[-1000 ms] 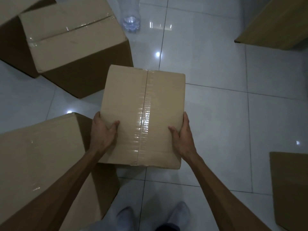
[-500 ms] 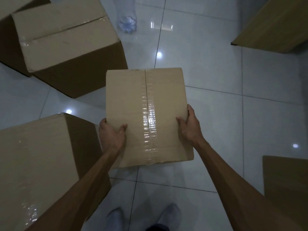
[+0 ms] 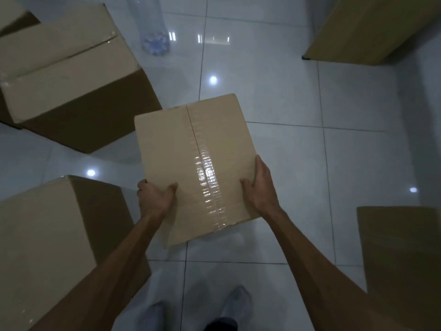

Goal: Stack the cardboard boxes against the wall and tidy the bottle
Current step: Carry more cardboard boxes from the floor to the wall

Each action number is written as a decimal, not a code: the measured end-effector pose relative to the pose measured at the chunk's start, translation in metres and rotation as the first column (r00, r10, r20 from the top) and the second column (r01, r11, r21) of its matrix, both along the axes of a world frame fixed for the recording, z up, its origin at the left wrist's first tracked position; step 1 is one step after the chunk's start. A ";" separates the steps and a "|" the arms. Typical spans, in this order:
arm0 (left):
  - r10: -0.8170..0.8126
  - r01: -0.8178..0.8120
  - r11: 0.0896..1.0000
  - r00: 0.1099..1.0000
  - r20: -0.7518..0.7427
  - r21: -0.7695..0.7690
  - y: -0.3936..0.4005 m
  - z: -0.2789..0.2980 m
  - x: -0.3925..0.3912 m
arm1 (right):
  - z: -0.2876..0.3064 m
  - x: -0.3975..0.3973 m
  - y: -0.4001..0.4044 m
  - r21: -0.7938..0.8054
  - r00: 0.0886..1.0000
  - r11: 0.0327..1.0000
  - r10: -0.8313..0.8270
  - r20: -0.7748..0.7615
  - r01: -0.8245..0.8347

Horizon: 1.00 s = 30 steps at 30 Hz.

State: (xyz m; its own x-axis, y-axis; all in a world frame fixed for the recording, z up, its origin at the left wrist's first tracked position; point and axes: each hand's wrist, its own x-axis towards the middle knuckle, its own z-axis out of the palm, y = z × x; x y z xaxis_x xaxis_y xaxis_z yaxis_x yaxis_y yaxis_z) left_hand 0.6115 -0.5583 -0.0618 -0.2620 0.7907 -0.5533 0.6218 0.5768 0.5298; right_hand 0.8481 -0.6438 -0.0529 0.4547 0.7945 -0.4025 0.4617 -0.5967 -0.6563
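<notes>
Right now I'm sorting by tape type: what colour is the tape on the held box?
Clear, glossy tape over plain tan box; head view.

Bottle (image 3: 154, 37) behind held box (image 3: 198, 163), between 2 boxes

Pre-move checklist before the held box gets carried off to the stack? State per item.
1. Left hand on the taped box, thumb on top: ok.
2. Right hand on the opposite edge: ok.
3. Box level: not ok, tilted and skewed.
4. Floor to the right clear: ok.
5. Left side clear: not ok, large box close to the left arm, another box beyond.
6. Bottle out of the way: cannot tell, it lies ahead on the floor.
</notes>
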 end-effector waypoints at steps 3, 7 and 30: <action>-0.078 0.078 0.996 0.997 0.007 -0.045 0.010 0.004 -0.007 | 0.002 -0.008 -0.009 -0.001 0.999 0.999 -0.044 0.001 0.044; -0.146 0.150 0.987 0.987 0.072 -0.063 0.025 0.013 -0.018 | 0.003 -0.021 -0.016 -0.042 0.993 0.993 -0.106 0.046 0.108; -0.878 0.906 0.358 0.409 -0.247 0.227 0.171 0.015 0.043 | -0.032 -0.159 -0.045 0.076 0.564 0.561 -0.825 -0.033 0.824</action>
